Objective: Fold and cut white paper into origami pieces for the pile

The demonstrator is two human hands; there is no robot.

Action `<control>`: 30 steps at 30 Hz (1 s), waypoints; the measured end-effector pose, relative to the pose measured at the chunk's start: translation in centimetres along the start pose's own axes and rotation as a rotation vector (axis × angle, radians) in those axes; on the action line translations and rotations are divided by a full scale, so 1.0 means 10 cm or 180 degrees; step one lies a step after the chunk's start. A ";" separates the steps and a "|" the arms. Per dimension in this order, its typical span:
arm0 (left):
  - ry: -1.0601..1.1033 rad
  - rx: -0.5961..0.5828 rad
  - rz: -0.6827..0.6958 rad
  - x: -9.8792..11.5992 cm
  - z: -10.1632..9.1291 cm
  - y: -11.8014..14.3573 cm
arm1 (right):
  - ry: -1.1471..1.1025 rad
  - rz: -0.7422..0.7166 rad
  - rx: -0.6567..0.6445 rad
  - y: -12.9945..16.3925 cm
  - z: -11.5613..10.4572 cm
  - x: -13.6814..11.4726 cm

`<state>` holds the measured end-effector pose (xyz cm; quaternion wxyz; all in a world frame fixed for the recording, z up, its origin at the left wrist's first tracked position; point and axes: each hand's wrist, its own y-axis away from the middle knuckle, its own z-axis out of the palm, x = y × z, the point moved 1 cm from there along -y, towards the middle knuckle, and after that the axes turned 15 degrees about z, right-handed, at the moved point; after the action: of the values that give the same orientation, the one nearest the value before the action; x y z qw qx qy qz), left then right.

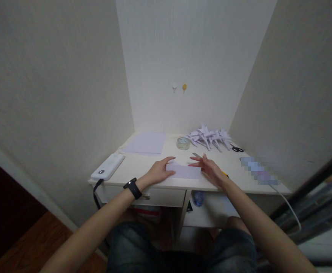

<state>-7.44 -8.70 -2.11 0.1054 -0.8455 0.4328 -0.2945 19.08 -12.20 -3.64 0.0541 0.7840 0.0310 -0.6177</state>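
1. Paper strip [184, 171], 1: on white desk [139, 163], near front edge, between the hands.
2. Left hand [158, 171]: half-open, thumb and forefinger parted, at strip's left end.
3. Right hand [210, 170]: fingers spread, at strip's right end; grip on knife [196, 155] cannot be told.

Dimly lit pale walls [194, 49] flank a white desk [136, 165], brown flooring [29, 237] lower left.

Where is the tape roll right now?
In the head view, the tape roll sits toward the back of the desk, immediately left of the folded paper pile.
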 end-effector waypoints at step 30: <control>-0.1345 -0.0346 0.1150 0.24 0.21 -0.13 | 0.3458 -0.1194 0.1017 0.36 0.61 0.15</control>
<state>-4.23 -10.01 -2.24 0.1986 -0.8017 0.5600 -0.0646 14.02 -16.58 -6.33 -0.1982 0.9672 0.0988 -0.1241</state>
